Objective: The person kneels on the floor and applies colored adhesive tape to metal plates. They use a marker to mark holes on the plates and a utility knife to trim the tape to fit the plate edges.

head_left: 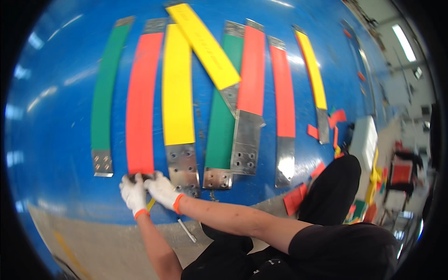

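Observation:
Both my hands wear white gloves with orange cuffs and meet at the near end of a long flat bar with a red sleeve (141,102). My left hand (134,192) is closed on the left side of its bare metal end. From the right, my right hand (161,189) grips the same end, its fingers curled. The gloves hide most of that metal end. A short yellow strip (150,204) shows between my wrists; its kind is unclear. Just to the right lies a yellow-sleeved bar (178,88) with holes in its metal end.
A green-sleeved bar (105,93) lies at the left on the blue surface (70,121). Further right are several more sleeved bars, one yellow bar (205,44) lying slantwise over others. A white pen-like stick (187,230) is near my right forearm. Red scraps (295,199) lie by my knee.

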### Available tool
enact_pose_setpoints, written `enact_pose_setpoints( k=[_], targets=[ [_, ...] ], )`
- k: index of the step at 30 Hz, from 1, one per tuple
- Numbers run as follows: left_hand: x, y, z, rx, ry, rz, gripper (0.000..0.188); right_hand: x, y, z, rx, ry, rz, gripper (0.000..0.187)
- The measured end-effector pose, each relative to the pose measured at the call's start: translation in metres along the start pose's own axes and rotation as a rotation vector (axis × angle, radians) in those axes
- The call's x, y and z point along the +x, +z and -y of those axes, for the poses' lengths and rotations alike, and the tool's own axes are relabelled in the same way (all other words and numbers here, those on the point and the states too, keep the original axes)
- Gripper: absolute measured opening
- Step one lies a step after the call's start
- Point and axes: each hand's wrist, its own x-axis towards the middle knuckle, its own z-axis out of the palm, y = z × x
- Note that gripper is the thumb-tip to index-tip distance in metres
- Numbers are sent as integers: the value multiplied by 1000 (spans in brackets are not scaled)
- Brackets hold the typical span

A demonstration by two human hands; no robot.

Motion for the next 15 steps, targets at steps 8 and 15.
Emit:
enact_pose_setpoints(
  k=[8,15],
  targets=[
    [16,-19,2,30,-59,25,60,-16,-19,13,237,196,196,77],
    [29,-24,5,-137,-65,134,58,10,-20,-28,267,216,222,69]
  ],
)
